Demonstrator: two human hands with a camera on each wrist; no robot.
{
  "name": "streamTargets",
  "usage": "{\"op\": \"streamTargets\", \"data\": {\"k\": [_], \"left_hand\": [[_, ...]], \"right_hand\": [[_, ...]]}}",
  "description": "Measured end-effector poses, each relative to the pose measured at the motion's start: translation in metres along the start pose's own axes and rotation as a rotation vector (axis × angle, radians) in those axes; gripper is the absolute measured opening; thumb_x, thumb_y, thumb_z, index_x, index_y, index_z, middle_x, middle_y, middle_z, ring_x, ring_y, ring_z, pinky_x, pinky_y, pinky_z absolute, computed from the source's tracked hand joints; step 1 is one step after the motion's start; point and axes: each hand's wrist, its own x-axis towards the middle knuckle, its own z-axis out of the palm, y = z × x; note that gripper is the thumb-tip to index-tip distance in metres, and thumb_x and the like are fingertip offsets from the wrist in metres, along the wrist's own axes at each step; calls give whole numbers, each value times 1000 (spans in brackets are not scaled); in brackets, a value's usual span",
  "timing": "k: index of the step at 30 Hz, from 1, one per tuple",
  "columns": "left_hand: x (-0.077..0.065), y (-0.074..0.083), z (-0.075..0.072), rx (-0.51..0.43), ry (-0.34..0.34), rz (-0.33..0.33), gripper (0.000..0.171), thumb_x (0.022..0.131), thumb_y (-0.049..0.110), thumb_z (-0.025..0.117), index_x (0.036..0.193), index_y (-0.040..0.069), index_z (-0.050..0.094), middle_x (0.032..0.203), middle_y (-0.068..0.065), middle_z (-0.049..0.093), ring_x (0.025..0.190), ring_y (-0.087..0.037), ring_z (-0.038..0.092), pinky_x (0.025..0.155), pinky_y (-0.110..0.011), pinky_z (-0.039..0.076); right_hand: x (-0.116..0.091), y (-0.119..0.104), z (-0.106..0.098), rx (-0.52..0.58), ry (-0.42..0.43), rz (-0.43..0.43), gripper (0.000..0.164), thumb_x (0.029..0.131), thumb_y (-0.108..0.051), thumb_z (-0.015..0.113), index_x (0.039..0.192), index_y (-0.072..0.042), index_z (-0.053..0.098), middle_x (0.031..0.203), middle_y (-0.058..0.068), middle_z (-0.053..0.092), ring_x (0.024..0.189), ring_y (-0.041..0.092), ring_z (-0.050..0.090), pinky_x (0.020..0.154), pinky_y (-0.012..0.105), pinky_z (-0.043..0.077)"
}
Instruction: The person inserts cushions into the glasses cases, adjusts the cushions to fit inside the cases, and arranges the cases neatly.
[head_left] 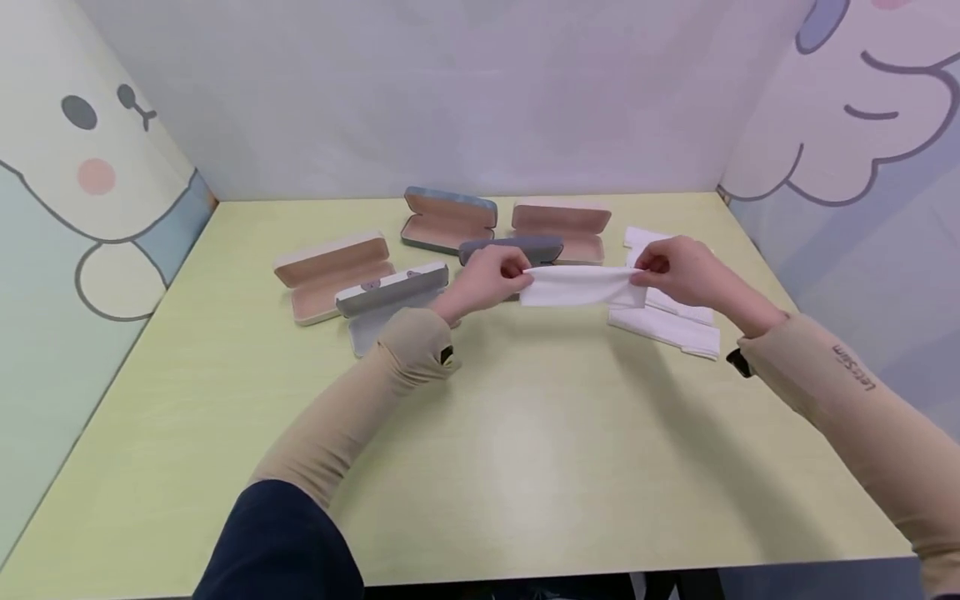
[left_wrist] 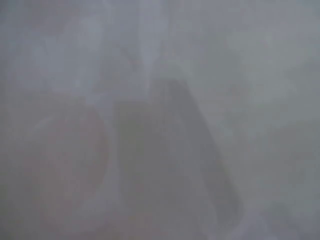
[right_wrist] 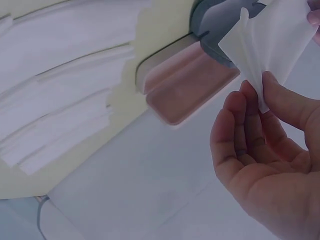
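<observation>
A folded white cloth [head_left: 577, 286] stretches between both hands, held above the table. My left hand [head_left: 486, 279] pinches its left end, and my right hand [head_left: 686, 271] pinches the other end between thumb and fingers. Up close in the right wrist view, the right hand [right_wrist: 270, 165] grips a corner of the cloth [right_wrist: 275, 45]. Behind the left hand stands an open dark grey glasses case [head_left: 513, 248], partly hidden by hand and cloth. Several more folded white cloths [head_left: 663, 332] lie under and beside the right hand. The left wrist view is hazy and shows only vague shapes.
More open glasses cases stand on the table [head_left: 480, 467]: a cream one [head_left: 330, 279] and a grey one [head_left: 392, 287] at left, a blue one [head_left: 450, 218] and a pale pink one [head_left: 561, 218] at the back. Walls enclose the table's back and sides.
</observation>
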Motion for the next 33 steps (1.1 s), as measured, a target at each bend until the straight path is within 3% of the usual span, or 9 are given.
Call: {"op": "streamTargets", "data": {"k": [9,18,24,33], "left_hand": [[-19,-20,-31,-65,73,-72,14,91,21,62,96,8,66,85,-3,61,78,-15,54,68,-23,44],[-43,-34,-65,-43,181,-172,17,89,20,64,98,6,67,87,-3,63,80,-13,56,66,-20,42],[-57,-39,-79,12,228,-251,19,88,20,65,99,5,68,88,-6,66,83,-16,59,66,-19,43],[-83,-45,-92,44,279,-315,23,88,21,63,103,4,68,88,-6,66,78,-9,56,68,-20,43]], "right_hand": [[33,-35,7,38,-20,-52,15,87,-12,66,91,2,67,82,15,67,72,21,55,67,29,42],[58,-66,19,77,-48,-122,14,86,-11,67,92,1,67,86,16,66,75,23,56,69,29,44],[70,-82,32,96,-56,-158,13,86,-12,68,90,0,67,84,13,65,75,23,54,69,27,42],[81,-104,46,112,-70,-215,14,85,-12,69,92,-1,68,88,13,66,80,23,57,74,27,44]]}}
